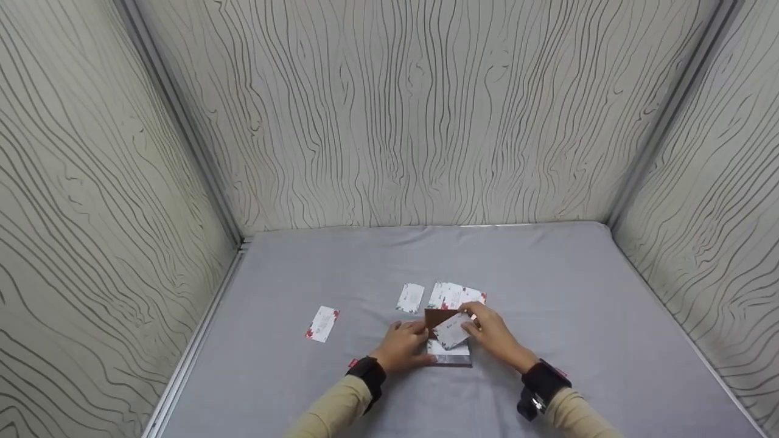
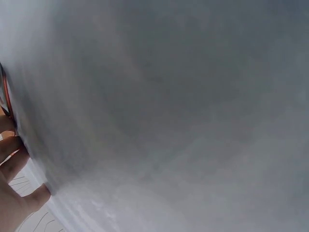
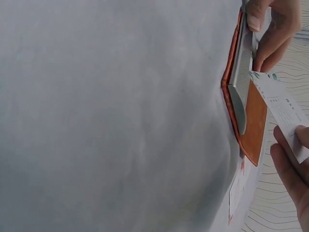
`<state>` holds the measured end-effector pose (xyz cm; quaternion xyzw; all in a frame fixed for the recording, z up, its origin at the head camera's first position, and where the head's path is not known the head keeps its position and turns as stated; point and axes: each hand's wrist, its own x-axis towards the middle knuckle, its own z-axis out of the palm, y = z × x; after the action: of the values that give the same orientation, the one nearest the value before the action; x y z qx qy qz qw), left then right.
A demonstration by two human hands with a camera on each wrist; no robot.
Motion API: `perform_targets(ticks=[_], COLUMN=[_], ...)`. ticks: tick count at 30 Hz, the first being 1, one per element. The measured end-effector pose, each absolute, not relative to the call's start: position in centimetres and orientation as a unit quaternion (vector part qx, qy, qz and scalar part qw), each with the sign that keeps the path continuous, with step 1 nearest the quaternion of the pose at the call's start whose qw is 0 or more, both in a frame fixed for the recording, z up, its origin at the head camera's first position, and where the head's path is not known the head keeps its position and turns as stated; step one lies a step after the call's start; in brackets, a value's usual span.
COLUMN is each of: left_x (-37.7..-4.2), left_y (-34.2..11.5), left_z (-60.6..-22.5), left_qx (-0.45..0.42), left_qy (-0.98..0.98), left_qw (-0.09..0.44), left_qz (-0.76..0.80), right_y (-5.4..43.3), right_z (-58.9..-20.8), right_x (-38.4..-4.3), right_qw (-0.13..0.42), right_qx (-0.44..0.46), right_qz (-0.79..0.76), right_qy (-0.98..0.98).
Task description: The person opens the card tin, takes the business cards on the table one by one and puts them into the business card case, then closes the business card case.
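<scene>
An opened brown business card holder (image 1: 436, 319) lies on the cloth, its lid folded back away from me. Its metal tray (image 3: 236, 104) shows in the right wrist view, and white cards (image 1: 437, 348) lie in it. My left hand (image 1: 401, 348) holds the holder at its left side, thumb over the near edge. Between the thumb and fingers of my right hand (image 1: 494, 333) a white printed business card (image 1: 451, 330) is pinched, tilted over the holder. Only a sliver of the holder's edge (image 2: 7, 94) appears in the left wrist view.
Beyond the holder lie several overlapping cards with red flowers (image 1: 449, 294). A single card (image 1: 411, 297) lies left of them, and another red-cornered card (image 1: 322, 323) farther left. Grey cloth (image 1: 274, 280) covers the table, with wood-patterned panels (image 1: 389, 121) around it.
</scene>
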<state>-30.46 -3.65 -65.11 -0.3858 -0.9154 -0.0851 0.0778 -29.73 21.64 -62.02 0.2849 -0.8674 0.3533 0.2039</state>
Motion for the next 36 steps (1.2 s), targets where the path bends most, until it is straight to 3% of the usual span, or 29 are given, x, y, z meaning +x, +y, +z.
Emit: perform_targets(ticks=[22,36], left_x=[-30.5,-30.4], left_y=[-3.4,-3.5], left_z=[-65.3,-65.3], left_qx=[-0.378,-0.377], left_qy=[-0.919,-0.920], left_qw=[0.075,0.065], left_qz=[-0.082,-0.081], right_y=[21.1,21.4], right_z=[-63.2,-63.9], right_x=[-29.3,-29.3], right_qw=[0.121,0.136], right_qx=[0.221,0.258], right_qz=[0.331,0.324], right_qy=[-0.909,-0.900])
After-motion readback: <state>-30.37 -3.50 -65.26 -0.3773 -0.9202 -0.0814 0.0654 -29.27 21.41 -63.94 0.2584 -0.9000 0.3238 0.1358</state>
